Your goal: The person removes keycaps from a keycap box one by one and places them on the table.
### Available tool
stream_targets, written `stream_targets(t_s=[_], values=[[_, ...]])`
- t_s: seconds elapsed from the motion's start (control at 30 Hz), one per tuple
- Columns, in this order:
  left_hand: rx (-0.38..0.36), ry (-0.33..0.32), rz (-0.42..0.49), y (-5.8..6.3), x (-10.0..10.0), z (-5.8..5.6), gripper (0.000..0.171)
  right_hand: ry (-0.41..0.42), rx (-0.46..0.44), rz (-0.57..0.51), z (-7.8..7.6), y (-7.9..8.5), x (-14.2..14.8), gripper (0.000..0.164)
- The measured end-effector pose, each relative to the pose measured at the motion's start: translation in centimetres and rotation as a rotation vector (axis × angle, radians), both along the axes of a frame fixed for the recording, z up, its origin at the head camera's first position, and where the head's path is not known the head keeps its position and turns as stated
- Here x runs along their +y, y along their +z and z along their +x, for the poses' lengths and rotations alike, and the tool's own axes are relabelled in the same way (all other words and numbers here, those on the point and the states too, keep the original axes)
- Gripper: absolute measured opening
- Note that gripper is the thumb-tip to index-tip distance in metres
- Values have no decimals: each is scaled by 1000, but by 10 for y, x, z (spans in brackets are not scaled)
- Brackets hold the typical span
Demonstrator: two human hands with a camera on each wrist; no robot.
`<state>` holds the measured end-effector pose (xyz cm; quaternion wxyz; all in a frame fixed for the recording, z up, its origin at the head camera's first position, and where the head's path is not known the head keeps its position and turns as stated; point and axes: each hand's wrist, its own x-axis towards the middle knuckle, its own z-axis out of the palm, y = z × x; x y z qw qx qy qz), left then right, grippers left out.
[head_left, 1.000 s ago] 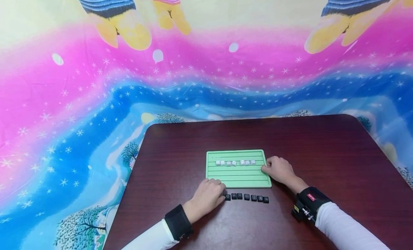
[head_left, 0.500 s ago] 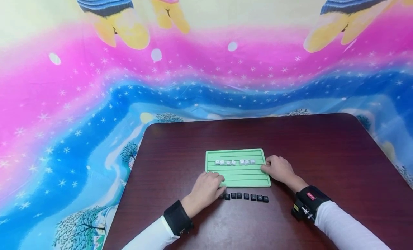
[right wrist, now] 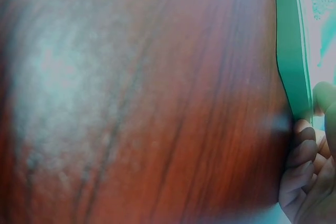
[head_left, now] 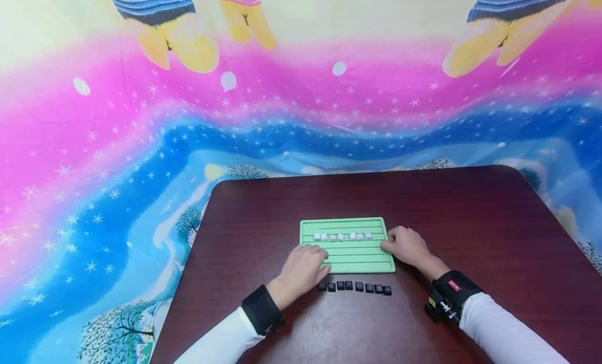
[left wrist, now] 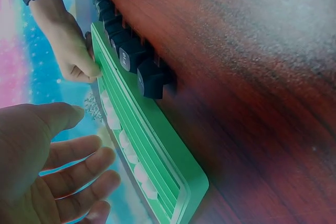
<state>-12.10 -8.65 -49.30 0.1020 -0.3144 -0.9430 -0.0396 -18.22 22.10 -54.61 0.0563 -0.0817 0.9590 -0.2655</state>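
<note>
Where the green board (head_left: 359,259) lies | dark table (head_left: 470,223) | patterned backdrop (head_left: 301,100), seemingly cloth

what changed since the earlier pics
The left hand moved forward, covering more of the green tray in the head view and uncovering the leftmost black keycap. The right hand still pinches the tray's right edge; the white keycaps and other black keycaps stayed put.

Tray (head_left: 357,259) on table (head_left: 451,207), cloth (head_left: 291,129) behind. Tray keys (head_left: 340,237) inside; table keys (head_left: 359,286) between tray and me. My left hand (head_left: 302,270) by tray's near left corner, right hand (head_left: 408,247) at right edge.
</note>
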Motion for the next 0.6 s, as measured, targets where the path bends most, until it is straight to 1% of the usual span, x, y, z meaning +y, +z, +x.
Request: stream_targets(t_s=[0.13,0.33,0.6], values=[[10,-5,8,-1,4,-4,15,-4,-7,0,-1,-1,0,44],[-8,-1,3,-2,13,-12,14,-9,-4,9,-2,-3,0,43],[-34,-5,-44,4,27,-19,19,-11,-6,4,-1,-2,0,44]])
